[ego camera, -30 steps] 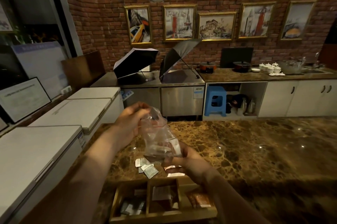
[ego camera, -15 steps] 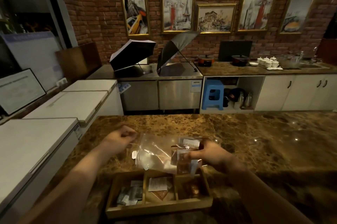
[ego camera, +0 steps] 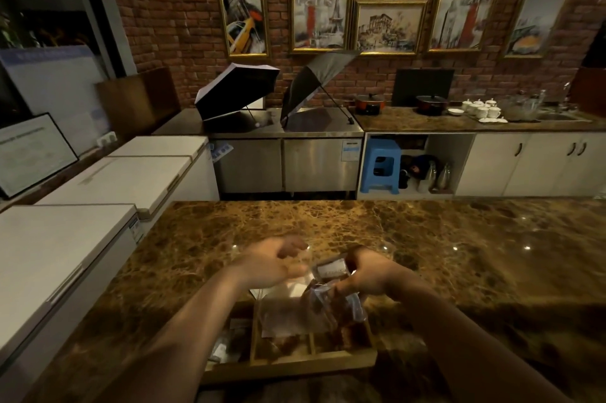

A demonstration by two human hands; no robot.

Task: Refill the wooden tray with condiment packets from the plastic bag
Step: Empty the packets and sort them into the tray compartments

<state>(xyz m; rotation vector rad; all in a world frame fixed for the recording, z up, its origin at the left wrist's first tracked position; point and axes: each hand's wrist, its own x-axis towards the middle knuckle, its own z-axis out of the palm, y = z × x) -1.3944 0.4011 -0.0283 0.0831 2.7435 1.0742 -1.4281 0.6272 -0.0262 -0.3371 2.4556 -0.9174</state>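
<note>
Head view, looking down over a marbled brown surface (ego camera: 426, 238): a person's two hands work a clear plastic bag (ego camera: 295, 304) above a wooden tray (ego camera: 295, 365) at the near edge. Right hand (ego camera: 367, 274) is pinched shut on the bag's far right end, where several condiment packets (ego camera: 331, 269) are bunched under the fingers. Left hand (ego camera: 272, 263) sits just beside it with curled fingers at the film's upper left edge; motion blur leaves it unclear whether that hand is actually gripping the bag. The two hands are close together but not touching.

The bag hangs slack from the right hand toward the viewer, draped over the tray's middle and right compartments. Its long axis looks to run from far right down to near left. Which end is the mouth cannot be made out. The tray's long axis lies left to right, and it already holds a few packets, dark in the dim light. A pale packet (ego camera: 259, 292) shows on the surface just beyond the tray's far rim.

Risk from here, as judged: the loose film may spill packets past the tray's rim or into the wrong compartment if tipped quickly, and the limp plastic hides the dividers beneath it.
</note>
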